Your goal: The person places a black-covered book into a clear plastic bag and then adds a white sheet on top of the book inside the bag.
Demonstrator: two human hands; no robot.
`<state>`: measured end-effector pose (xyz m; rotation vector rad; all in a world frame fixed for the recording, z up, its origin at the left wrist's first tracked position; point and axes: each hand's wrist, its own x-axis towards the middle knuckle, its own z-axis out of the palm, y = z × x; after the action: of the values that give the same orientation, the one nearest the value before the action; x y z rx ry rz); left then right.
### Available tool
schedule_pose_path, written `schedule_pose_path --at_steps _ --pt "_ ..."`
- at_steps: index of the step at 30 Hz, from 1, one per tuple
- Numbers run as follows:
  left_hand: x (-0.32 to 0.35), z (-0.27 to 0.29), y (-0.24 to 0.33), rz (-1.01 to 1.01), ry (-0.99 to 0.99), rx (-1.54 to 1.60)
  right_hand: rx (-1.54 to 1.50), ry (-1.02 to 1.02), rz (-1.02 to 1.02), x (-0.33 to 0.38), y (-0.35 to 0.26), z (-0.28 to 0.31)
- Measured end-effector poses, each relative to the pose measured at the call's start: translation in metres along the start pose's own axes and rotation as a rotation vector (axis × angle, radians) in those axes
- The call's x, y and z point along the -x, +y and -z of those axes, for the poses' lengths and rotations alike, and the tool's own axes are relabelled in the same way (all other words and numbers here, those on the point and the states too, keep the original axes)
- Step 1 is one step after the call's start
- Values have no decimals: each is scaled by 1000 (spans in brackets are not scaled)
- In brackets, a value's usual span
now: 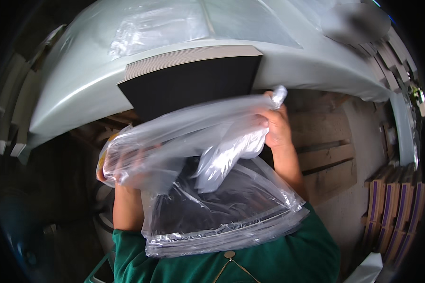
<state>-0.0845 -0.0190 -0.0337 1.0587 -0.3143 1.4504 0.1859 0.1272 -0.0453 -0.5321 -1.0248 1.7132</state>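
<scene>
Your right hand (276,126), three o'clock, clutches clear film (189,115); your left hand (121,162), nine o'clock, shows through, grip unclear. Pulling could tear it.

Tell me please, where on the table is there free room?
Pale table cover looks free left of the black-faced stack and right of it, toward the blurred object. Crowded: behind the stack, where clear film lies, and in front, where the left hand shows through plastic sheeting the right hand grips.
</scene>
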Motion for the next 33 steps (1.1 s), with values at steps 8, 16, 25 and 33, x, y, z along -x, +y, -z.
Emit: schedule_pose_path --at_steps 8,16,25,33 --pt "-47 -8 43 147 646 -2149 1394 149 741 -36 -42 -57" --pt "-7 -82 43 312 362 -1313 1310 -23 1001 50 -57 -13" --pt "110 45 4 525 1124 -201 -529 -252 -714 36 63 115" --pt "223 121 -40 633 1234 -424 262 -118 -769 35 157 150"
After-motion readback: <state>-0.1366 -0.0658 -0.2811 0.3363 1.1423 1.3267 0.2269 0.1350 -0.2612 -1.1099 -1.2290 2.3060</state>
